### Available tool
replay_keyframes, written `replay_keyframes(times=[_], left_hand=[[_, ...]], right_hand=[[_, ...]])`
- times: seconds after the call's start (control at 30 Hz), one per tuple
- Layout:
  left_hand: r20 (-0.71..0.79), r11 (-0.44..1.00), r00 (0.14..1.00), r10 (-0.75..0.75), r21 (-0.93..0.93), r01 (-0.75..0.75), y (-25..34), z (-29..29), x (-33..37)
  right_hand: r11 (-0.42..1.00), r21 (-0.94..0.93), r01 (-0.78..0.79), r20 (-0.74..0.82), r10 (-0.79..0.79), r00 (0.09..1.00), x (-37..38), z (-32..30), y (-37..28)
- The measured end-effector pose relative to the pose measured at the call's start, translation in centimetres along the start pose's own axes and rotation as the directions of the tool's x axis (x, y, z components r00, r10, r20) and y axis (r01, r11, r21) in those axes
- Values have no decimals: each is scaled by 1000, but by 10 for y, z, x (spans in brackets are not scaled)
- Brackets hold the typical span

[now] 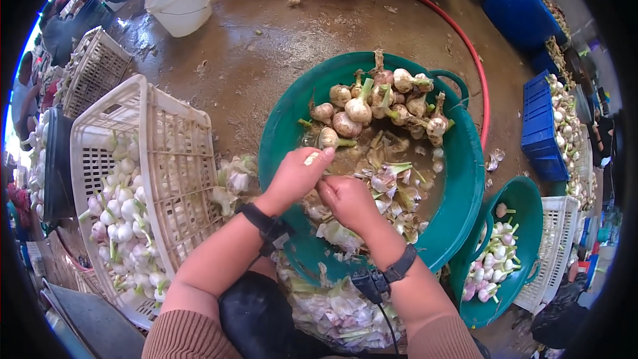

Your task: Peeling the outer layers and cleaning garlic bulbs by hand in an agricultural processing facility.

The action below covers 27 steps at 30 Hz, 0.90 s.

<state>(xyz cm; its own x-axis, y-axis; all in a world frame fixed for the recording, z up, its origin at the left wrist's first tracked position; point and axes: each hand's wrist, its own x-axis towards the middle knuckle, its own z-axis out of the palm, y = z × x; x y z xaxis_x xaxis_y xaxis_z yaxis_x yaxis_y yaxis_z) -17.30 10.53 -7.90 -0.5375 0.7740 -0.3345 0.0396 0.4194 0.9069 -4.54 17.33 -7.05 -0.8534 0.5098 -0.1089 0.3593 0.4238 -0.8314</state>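
Observation:
Both my hands meet over a large green tub (269, 126). My left hand (298, 174) is closed, its thumb toward the far side, with a pale flake on its back. My right hand (349, 201) is closed too, its fingertips close against the left hand; whatever lies between them is hidden. A garlic bulb with a short green stem (328, 138) shows just beyond my left thumb; I cannot tell whether the hand touches it. Unpeeled garlic bulbs (359, 110) are heaped at the tub's far side. Loose garlic skins (392, 183) lie nearer, by my right hand.
A white crate (179, 159) of cleaned garlic stands at left. At right, a smaller green tub (530, 226) holds trimmed bulbs, near a blue crate (539, 119). A red hose (475, 56) curves behind the big tub. A white bucket (179, 6) stands far left. Skins (345, 312) pile below me.

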Motion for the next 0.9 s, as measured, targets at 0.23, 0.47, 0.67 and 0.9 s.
replay_keyframes(times=[0.23, 0.47, 0.67, 0.9], left_hand=[[142, 983, 975, -172, -34, 179, 19, 3, -5], [192, 930, 974, 122, -364, -45, 6, 3, -2], [228, 945, 945, 235, 176, -278, 22, 13, -15], [221, 582, 676, 703, 368, -725, 18, 8, -10]], right_hand=[[964, -264, -26, -32, 18, 999, -4, 3, 6], [556, 730, -398, 107, 481, 870, -6, 9, 9], [876, 454, -160, -286, 314, 905, 1, -1, 33], [344, 885, -314, 106, 507, 855, 5, -27, 16]])
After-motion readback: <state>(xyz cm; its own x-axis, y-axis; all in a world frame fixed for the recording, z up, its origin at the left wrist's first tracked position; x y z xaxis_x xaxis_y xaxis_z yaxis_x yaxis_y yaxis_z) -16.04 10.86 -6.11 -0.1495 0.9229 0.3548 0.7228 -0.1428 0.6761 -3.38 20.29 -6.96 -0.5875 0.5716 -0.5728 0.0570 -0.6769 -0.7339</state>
